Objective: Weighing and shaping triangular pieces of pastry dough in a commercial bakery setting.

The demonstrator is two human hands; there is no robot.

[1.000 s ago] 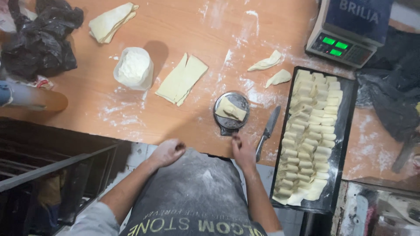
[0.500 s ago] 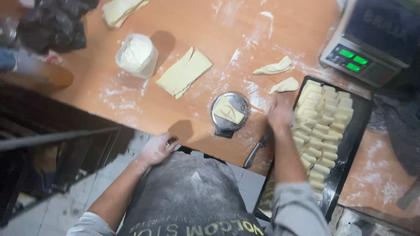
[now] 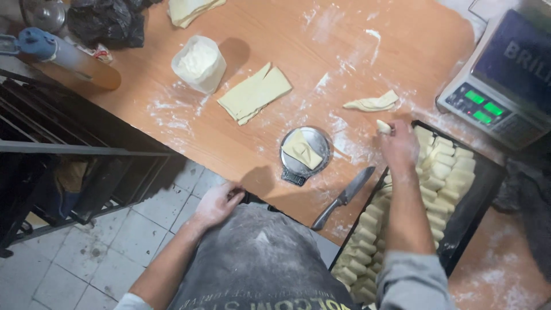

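Observation:
My right hand [image 3: 399, 146] reaches over the near corner of a black baking tray [image 3: 479, 201] and grips a small dough piece [image 3: 383, 127]. The tray holds several rows of pale shaped dough pieces [image 3: 445, 166]. My left hand [image 3: 216, 204] rests against my floured grey apron [image 3: 258, 258] at the table's edge, fingers curled, holding nothing I can see. A small round scale [image 3: 304, 154] with a folded bit of dough on its pan stands between my hands. A knife [image 3: 344, 197] lies beside it on the floury wooden table [image 3: 298, 63].
Flat dough sheets [image 3: 254, 93] and a scrap of dough [image 3: 372, 104] lie on the table. A white tub of flour [image 3: 199, 62] sits at the left, a digital scale [image 3: 505, 80] at the right, a black bag [image 3: 106, 20] far left. Metal racks [image 3: 63, 172] stand over the tiled floor.
My right hand has gone from the table's edge up to the tray corner and picked up a dough piece. My left hand stays at the apron. The view has shifted.

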